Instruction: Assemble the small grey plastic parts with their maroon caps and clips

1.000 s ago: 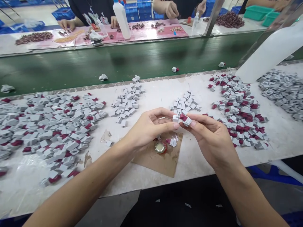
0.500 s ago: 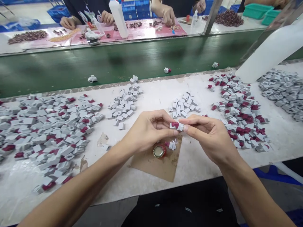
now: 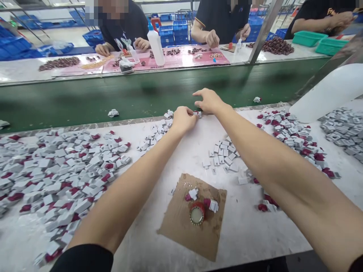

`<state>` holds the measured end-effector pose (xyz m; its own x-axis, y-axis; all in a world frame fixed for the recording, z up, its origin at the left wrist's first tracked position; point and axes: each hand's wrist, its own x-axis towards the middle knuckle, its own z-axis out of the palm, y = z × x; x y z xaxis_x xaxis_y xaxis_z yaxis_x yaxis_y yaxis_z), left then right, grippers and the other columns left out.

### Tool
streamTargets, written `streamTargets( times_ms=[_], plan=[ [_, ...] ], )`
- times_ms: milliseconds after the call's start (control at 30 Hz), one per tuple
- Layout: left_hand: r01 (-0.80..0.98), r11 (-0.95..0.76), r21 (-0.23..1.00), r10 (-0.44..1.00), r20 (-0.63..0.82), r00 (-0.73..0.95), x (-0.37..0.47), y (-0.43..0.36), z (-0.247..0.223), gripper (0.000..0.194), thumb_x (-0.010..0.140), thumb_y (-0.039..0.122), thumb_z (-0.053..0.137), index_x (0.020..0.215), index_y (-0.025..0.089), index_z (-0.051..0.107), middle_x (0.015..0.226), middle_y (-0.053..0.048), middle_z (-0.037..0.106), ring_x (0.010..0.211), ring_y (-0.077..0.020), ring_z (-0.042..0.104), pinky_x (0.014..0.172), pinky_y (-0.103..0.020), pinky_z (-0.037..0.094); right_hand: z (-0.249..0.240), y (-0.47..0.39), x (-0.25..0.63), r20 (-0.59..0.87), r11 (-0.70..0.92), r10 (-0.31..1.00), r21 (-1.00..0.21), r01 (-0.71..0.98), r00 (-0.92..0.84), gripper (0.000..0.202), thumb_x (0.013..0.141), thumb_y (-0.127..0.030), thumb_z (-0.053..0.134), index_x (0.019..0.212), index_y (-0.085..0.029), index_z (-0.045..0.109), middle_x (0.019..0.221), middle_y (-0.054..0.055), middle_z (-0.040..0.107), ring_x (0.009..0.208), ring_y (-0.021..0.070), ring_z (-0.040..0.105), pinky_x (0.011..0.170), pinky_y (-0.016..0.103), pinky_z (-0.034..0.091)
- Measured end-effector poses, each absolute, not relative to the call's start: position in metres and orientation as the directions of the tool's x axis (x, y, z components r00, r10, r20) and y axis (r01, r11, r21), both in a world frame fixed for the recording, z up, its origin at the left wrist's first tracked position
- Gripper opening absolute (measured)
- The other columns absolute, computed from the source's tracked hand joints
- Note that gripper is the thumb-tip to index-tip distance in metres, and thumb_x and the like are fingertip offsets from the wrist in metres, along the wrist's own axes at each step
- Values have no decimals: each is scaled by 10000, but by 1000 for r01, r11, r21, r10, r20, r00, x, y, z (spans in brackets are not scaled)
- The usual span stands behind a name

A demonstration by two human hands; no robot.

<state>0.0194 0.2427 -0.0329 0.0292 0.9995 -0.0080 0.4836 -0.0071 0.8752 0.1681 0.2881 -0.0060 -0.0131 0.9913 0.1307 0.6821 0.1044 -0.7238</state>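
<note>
My left hand (image 3: 183,120) is at the far edge of the white table, its fingers closed on a small grey-and-maroon plastic part (image 3: 196,113). Just right of it and farther forward, my right hand (image 3: 209,101) reaches over the green belt (image 3: 85,100); index finger and thumb are apart, with nothing seen between them. Nearer me lies a piece of brown cardboard (image 3: 187,234). On it rest a red bottle cap with a metallic rim (image 3: 197,214) and two grey-and-maroon parts, one beside the cap (image 3: 212,205) and one behind it (image 3: 193,194).
A large heap of grey-and-maroon parts (image 3: 65,173) covers the left; another heap (image 3: 300,139) lies right. Small grey blocks (image 3: 224,151) sit mid-table. A white plastic bottle (image 3: 326,90) leans in at right. Across the belt, people work at a table with a white bottle (image 3: 156,47).
Both hands have moved forward from above the cardboard to the table's far edge. The right hand has let go of the part; the left keeps hold. The view has tilted up.
</note>
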Motion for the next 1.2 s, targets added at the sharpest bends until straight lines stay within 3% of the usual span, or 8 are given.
streamTargets(
  times_ms=[133, 300, 400, 500, 633, 800, 1000, 1200],
  plan=[
    [491, -2, 871, 1000, 0, 4, 34, 274, -39, 255, 780, 100, 856, 754, 235, 641, 817, -104, 740, 1036, -352, 730, 944, -502, 603, -5, 305, 172, 95, 40, 995, -690, 723, 36, 230, 777, 41, 841, 953, -100, 887, 1094, 175, 871, 1203, 386, 795, 1151, 543, 585],
    [525, 26, 851, 998, -51, 33, 28, 286, -23, 146, 834, 91, 842, 878, 165, 724, 844, -137, 743, 954, -348, 734, 952, -532, 591, 26, 233, 215, 180, 51, 977, -713, 699, 112, 259, 960, -105, 734, 1175, -57, 870, 1063, 158, 881, 1008, 292, 824, 937, 446, 617],
    [608, -84, 790, 995, 33, 95, -5, 264, -2, 325, 790, 35, 831, 1088, 147, 769, 1065, -152, 774, 1026, -348, 719, 1006, -525, 563, 34, 143, 243, 200, 134, 979, -742, 657, 27, 123, 931, -312, 893, 1017, -228, 917, 968, 77, 884, 854, 243, 805, 813, 396, 633],
    [763, -328, 556, 942, 128, 312, -42, 227, 13, 301, 842, 78, 763, 1128, 161, 803, 1122, -153, 768, 1095, -376, 691, 1033, -542, 540, 21, 42, 257, 51, 102, 994, -775, 623, -99, 210, 944, -527, 888, 975, -322, 912, 874, 54, 854, 630, 221, 733, 543, 358, 595],
    [869, -403, 289, 914, 69, 401, -63, 189, 5, 277, 854, 185, 787, 1126, 157, 833, 1110, -175, 710, 1248, -468, 599, 1113, -612, 501, -10, -48, 248, 21, 30, 1000, -844, 536, -23, 228, 1007, -536, 831, 1106, -336, 877, 1028, 63, 871, 793, 259, 844, 645, 336, 718],
    [892, -399, 214, 916, 122, 381, -51, 189, -15, 247, 903, 122, 702, 1122, 145, 814, 1284, -206, 678, 1346, -483, 550, 1184, -642, 456, -27, -80, 240, 78, 77, 997, -803, 590, -23, 155, 1063, -392, 766, 1166, -335, 866, 1055, 57, 877, 817, 256, 857, 653, 315, 721],
    [840, -449, 306, 893, 167, 417, -38, 187, -12, 84, 890, 172, 742, 874, 238, 693, 986, -140, 730, 1296, -472, 594, 1159, -619, 447, -28, -95, 243, 42, 2, 998, -803, 596, 54, 113, 1082, -328, 735, 1127, -288, 831, 1058, 86, 826, 767, 237, 771, 626, 360, 650],
    [637, -292, 713, 917, 19, 399, -29, 138, -9, 98, 941, 328, 772, 1003, 270, 723, 929, -75, 788, 865, -291, 698, 835, -419, 526, -23, -93, 232, -72, -122, 987, -919, 375, 142, 143, 1048, -361, 795, 1132, -296, 892, 930, 55, 773, 763, 214, 731, 647, 328, 655]
  ],
)
